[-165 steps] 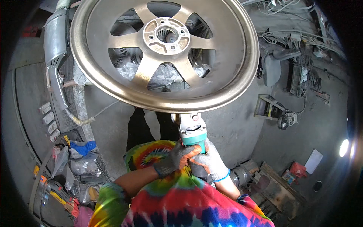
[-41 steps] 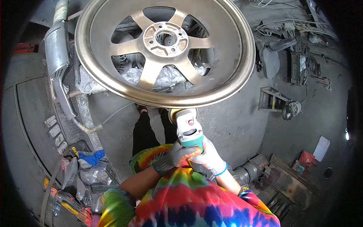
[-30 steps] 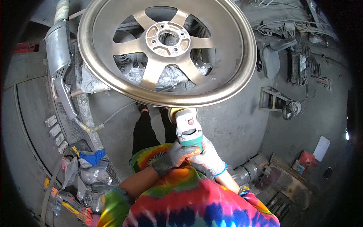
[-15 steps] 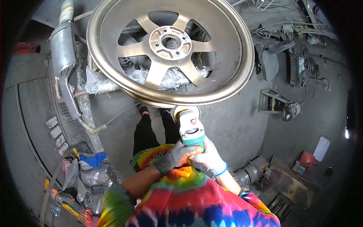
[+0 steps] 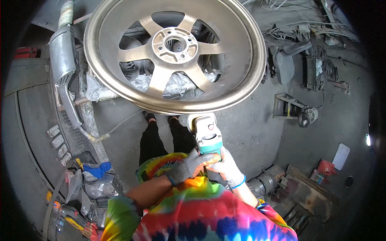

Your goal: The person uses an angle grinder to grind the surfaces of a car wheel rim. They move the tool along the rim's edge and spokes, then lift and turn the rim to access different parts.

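Observation:
Both hands wear grey knit gloves with orange palms. My left hand (image 5: 192, 165) and my right hand (image 5: 228, 168) are closed around the body of a white and teal angle grinder (image 5: 208, 135). The grinder's pale disc sits just below the near edge of a large bronze alloy wheel (image 5: 155, 70); whether they touch I cannot tell. The wheel has six spokes, a polished lip and a bolt-holed hub (image 5: 175, 46), and rests on a wrapped metal support (image 5: 100, 90).
Left: a silver exhaust muffler (image 5: 64, 60), bagged items and a blue cloth (image 5: 98, 170). Right: a metal stand (image 5: 284, 106) with a motor, cables (image 5: 305, 30), a car seat-like shape (image 5: 284, 66), a white board (image 5: 341, 156), metal cylinders (image 5: 263, 185) and a red bag (image 5: 325, 166).
The grinder and both hands have moved slightly right. The wheel appears shifted a little left since half a second ago, and lies higher in view than 5.5 seconds ago.

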Available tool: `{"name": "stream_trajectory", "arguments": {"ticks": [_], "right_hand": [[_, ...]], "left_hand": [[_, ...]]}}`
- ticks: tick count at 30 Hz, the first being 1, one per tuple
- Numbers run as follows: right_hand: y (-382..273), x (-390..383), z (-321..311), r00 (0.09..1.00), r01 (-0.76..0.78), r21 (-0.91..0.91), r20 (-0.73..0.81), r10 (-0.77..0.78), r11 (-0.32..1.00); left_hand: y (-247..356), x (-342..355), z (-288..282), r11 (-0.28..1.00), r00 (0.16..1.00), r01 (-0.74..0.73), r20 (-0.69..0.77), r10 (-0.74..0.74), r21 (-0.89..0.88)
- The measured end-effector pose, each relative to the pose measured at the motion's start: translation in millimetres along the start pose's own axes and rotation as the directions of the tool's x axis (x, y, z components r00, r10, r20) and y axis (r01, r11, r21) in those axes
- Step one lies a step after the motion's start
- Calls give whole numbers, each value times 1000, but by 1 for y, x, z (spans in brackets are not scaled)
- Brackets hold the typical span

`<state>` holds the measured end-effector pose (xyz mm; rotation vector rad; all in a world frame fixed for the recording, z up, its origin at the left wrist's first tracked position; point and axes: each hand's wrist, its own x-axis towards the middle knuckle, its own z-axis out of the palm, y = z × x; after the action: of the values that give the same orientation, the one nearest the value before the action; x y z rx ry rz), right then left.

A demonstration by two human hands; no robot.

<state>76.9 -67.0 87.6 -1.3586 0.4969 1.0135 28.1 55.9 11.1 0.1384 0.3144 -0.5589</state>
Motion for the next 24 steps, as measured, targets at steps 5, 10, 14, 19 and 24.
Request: {"name": "stream_trajectory", "arguments": {"ticks": [5,10,14,19,24], "right_hand": [[-21,-9,0,991,-103,88,97,95,991],[-20,-6,2,982,-105,100,165,88,989],[-21,-3,-1,974,-167,100,172,148,981],[-27,1,6,972,-127,80,208,108,989],[-44,-6,9,976,-167,137,165,144,976]], "left_hand": [[-2,-13,-3,960,998,59,-37,-50,274],[-8,-20,-16,951,998,60,10,-66,302],[7,-17,7,950,983,172,-112,-147,262],[23,-12,43,999,989,30,-147,-24,44],[24,-5,29,851,985,140,-156,-69,506]]}}
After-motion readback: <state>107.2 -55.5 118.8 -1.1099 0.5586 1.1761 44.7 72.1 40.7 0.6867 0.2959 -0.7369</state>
